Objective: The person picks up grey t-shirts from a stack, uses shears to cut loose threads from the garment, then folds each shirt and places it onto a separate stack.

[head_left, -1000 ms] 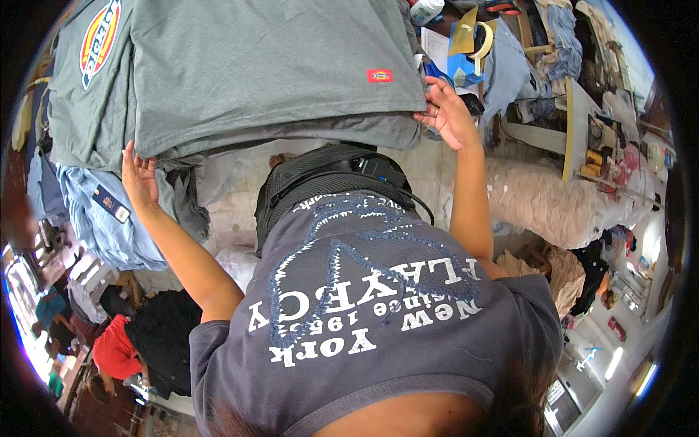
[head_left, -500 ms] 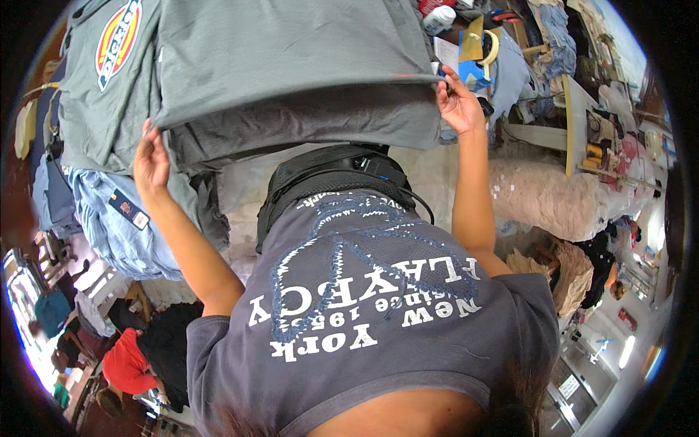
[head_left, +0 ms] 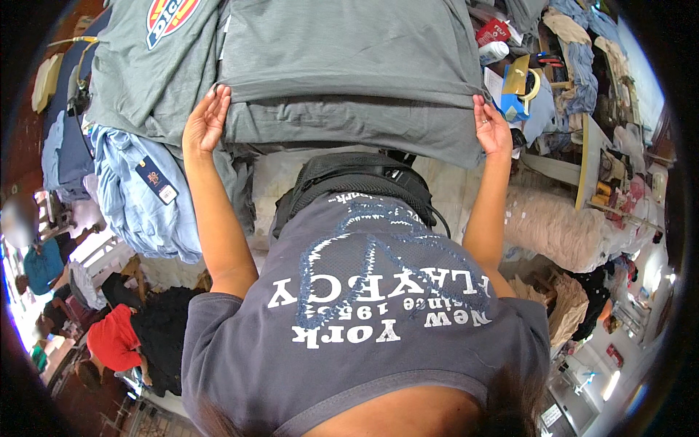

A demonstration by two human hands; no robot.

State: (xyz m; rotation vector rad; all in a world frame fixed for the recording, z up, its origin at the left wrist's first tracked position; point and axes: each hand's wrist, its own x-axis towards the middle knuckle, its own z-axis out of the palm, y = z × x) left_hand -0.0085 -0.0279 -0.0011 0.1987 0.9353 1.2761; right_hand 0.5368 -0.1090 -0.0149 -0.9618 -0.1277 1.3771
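Note:
A grey T-shirt (head_left: 349, 54) is spread across the table in front of me, its near edge drawn out between my two hands. At the edge's left corner, my left hand (head_left: 207, 122) pinches the cloth between thumb and fingertips. The right corner is gripped the same way by my right hand (head_left: 494, 130), which has a ring on one finger. Below that edge, another grey layer of cloth (head_left: 349, 127) hangs over the table's front. To the left lies a grey T-shirt with a round printed badge (head_left: 171, 18).
Light blue garments (head_left: 138, 211) with a dark tag hang at the left. Beyond my right hand are a tape dispenser (head_left: 518, 95), a white bottle (head_left: 494, 52) and a red box (head_left: 494, 32). A beige wrapped bundle (head_left: 557, 226) lies at the right. Other people work at the lower left.
The T-shirt's near edge has come down, and the gap beneath it has narrowed. Both hands keep hold of its corners. The whole view has shifted a little.

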